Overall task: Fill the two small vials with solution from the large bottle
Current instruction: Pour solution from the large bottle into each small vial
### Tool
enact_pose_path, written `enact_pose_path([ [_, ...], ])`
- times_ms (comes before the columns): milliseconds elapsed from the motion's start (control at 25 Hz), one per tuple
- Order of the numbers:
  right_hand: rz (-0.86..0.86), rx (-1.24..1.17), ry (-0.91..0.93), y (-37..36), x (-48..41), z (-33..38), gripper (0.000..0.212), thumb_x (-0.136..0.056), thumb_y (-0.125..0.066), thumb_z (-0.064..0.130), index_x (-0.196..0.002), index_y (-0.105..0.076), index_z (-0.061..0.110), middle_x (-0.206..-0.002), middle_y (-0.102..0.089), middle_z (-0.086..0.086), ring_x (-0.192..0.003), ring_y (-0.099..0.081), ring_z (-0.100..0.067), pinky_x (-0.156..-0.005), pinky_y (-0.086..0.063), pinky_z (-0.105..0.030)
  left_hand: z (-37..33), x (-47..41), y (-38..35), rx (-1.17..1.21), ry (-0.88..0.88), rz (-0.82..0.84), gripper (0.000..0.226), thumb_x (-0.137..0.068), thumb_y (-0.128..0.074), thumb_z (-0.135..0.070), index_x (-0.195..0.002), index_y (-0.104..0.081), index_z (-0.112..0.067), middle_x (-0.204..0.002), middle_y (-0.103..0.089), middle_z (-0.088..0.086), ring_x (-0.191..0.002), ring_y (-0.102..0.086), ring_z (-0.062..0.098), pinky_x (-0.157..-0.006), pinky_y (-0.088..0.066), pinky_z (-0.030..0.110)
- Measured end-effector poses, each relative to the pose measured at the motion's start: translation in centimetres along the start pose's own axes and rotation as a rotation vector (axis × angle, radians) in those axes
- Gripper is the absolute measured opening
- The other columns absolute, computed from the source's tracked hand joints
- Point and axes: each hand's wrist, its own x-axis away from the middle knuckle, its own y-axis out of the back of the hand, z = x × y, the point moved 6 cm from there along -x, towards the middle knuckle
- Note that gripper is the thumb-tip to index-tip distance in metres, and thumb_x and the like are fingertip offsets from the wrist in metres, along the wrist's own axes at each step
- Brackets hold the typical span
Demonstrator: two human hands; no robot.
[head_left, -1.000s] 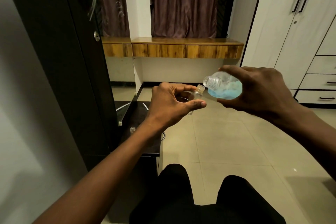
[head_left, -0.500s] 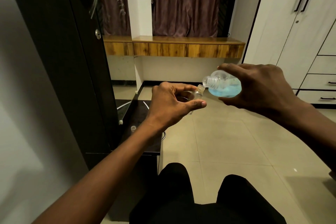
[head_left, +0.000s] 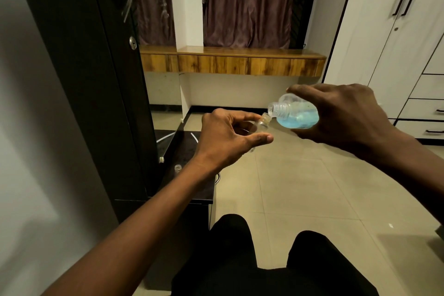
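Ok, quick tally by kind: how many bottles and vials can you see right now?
Large bottle: 1, blue solution inside, tipped in the right hand.
Small vials: 2, one in the left hand at the bottle's mouth, one standing on the dark table.
Total: 3 containers.

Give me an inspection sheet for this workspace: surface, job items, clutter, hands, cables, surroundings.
Surface: dark side table, glossy.
Job's things: large bottle, uncapped, tipped, blue solution inside, mouth at the first vial; second vial stands open on the table.
Clutter: nothing seen.
Grips: left hand holds the first vial; right hand holds the large bottle.
Cables: white cable on the table.
Surroundings: dark wardrobe left, wooden shelf, curtains, white cupboards, tiled floor.
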Motion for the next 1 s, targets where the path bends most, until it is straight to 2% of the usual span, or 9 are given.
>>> enact_pose_path([
  [320,0.01,0.034,0.015,0.18,-0.15,0.29,0.082,-0.061,-0.096,0.036,-0.133,-0.064,0.012,-0.11,-0.077,-0.021,-0.073,-0.073,-0.043,-0.063,-0.061,-0.049,0.06,0.22,0.05,-0.009,0.008,-0.012,0.052,-0.068,-0.093,-0.036,-0.114,-0.078,-0.016,-0.099,-0.081,0.004,-0.084,-0.077,0.004,-0.07,-0.064,0.02],
  [1000,0.017,0.042,0.028,0.16,-0.29,0.61,0.082,-0.061,-0.096,0.037,-0.133,-0.065,0.012,-0.108,-0.077,-0.02,-0.071,-0.073,-0.041,-0.063,-0.058,-0.044,0.33,0.4,0.11,-0.016,0.013,-0.017,0.052,-0.068,-0.093,-0.038,-0.113,-0.079,-0.016,-0.096,-0.081,0.002,-0.082,-0.077,0.003,-0.07,-0.065,0.026],
])
